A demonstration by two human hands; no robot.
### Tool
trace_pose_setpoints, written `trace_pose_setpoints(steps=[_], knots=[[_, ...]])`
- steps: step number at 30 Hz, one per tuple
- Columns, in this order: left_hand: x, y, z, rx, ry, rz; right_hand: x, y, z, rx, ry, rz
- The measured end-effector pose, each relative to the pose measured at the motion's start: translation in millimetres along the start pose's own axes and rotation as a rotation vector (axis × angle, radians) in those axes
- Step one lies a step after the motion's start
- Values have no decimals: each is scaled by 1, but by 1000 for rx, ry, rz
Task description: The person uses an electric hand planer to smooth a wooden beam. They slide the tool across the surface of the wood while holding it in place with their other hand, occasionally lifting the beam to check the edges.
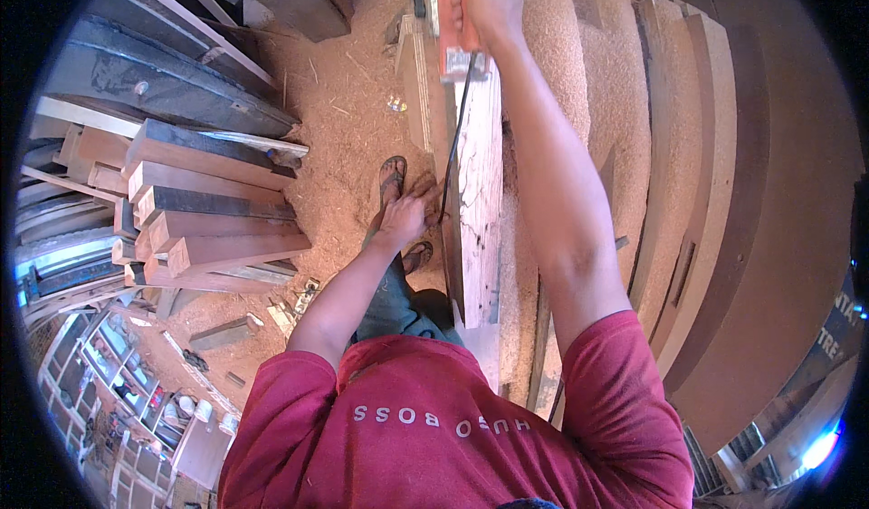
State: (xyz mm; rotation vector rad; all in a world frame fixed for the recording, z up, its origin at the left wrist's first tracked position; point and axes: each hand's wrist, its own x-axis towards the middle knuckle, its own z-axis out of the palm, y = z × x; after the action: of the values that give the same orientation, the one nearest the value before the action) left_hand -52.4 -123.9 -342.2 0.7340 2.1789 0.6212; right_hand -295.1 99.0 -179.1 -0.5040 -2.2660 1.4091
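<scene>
My right hand (489,2) grips an orange power planer (454,57) at the top, over a long upright-edged wooden piece (480,165) with a rough, marked pale face. A black cord (453,156) runs down from the planer along that wood's left side. My left hand (412,210) is lower, left of the wood and near the cord, fingers loosely extended; whether the fingertips touch the cord or wood is unclear. My sandaled feet (392,174) stand among shavings below.
Stacked timber beams (217,247) and dark boards (163,75) crowd the left. Shaving-covered planks (615,102) and a large brown panel (778,237) line the right. Loose offcuts (222,332) lie on the sawdust-covered floor (335,102). A cluttered shelf (127,373) sits at lower left.
</scene>
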Motion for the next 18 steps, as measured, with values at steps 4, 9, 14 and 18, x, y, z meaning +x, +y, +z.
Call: trace_pose_setpoints(steps=[4,9,14,18], knots=[[4,-4,5,40,103,88,-33,-4,-16,144,-85,219],[1,-19,22,1,-19,23,-198,14,-80,-56,-113,27],[5,-23,20,-24,-55,-20,-428,-15,-176,-24,-292,434],[-2,6,-4,-32,-32,-30,-546,-29,-227,46,-284,506]])
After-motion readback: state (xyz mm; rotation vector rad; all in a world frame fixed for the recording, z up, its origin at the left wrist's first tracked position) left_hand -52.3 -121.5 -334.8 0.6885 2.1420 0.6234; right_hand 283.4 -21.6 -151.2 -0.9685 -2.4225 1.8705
